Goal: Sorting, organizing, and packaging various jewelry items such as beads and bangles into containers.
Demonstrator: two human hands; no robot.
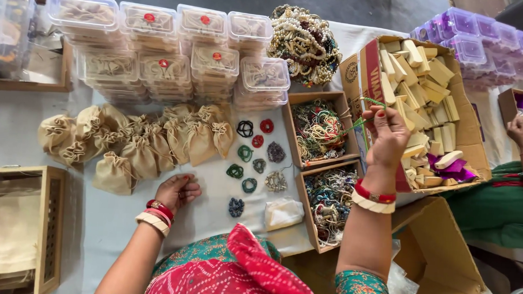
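— What's laid out here, biggest first?

— A white surface, with stacked clear boxes along its far edge and a heap of pearl strands beside them. At the right edge sits a carton full of small tan boxes. Then a row of drawstring pouches across the middle, and two trays of tangled beaded pieces between the pouches and the carton. Smallest are the bead rings – green, red, dark, silver – laid in loose columns just left of the trays.

— And the hands?

— The right hand is raised over the carton's near-left side, its grip pinched shut on a thin green string that trails back toward the far tray. The left hand rests on the surface near the front edge, fingers curled loosely, holding nothing I can make out. A second person's hand works at the far right, apart from these.

— Which step does that look like?

— I'd judge she is drawing one strung piece clear of the tangle. The pull wants to be slow and upward, with the left hand coming over to steady the tray, or neighbouring strands will lift with it.

— How does the string look?

— Very fine, bright green, taut and slightly looped at the fingertips; whether beads hang on it is too small to tell.
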